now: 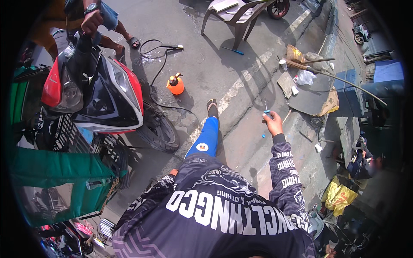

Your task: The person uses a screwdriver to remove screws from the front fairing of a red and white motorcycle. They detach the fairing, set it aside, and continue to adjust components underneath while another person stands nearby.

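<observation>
My right hand (pixel 274 124) is held out over the pavement, its fingers closed on a small blue-handled tool (pixel 267 112) with a thin pale shaft pointing away from me. The shaft is too small to tell its exact kind. A little blue round piece (pixel 263 136) lies on the ground beneath that hand. Only a sliver of my left hand (pixel 174 172) shows beside my waist, by the dark sleeve; its fingers are hidden. Nearest on that side is the front wheel (pixel 161 133) of a red and black motorcycle (pixel 101 96).
Another person's hand (pixel 92 22) grips the motorcycle's handlebar. An orange spray bottle (pixel 175 85) and a black hose (pixel 153 79) are ahead. A plastic chair (pixel 239 17) stands beyond a blue screwdriver (pixel 232 50). Right lie a long stick (pixel 344 81), plastic bag (pixel 306 77) and board (pixel 285 84).
</observation>
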Motion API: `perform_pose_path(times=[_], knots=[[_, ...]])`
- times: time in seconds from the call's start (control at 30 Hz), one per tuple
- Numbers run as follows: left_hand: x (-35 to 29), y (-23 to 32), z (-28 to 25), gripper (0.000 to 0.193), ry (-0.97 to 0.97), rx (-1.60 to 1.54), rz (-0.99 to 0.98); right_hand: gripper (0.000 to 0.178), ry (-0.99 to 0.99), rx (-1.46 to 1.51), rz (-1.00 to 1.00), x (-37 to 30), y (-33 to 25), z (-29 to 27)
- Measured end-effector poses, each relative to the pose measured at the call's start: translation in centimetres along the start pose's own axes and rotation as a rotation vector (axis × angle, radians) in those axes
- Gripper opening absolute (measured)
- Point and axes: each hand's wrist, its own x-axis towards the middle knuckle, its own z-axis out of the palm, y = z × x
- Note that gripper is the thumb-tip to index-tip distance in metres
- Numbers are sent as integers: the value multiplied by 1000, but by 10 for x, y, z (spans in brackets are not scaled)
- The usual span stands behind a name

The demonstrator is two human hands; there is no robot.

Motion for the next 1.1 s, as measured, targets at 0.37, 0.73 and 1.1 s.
perform_pose_path(times=[0.37,0.73,1.1], knots=[[30,359,-264,26,159,-1220,-86,41,69,-395,421,167,-9,31],[92,436,-310,25,596,-1113,-505,57,-739,-701,217,490,-246,101],[209,526,-265,37,668,-861,-393,61,-1035,-788,-74,660,-456,288]])
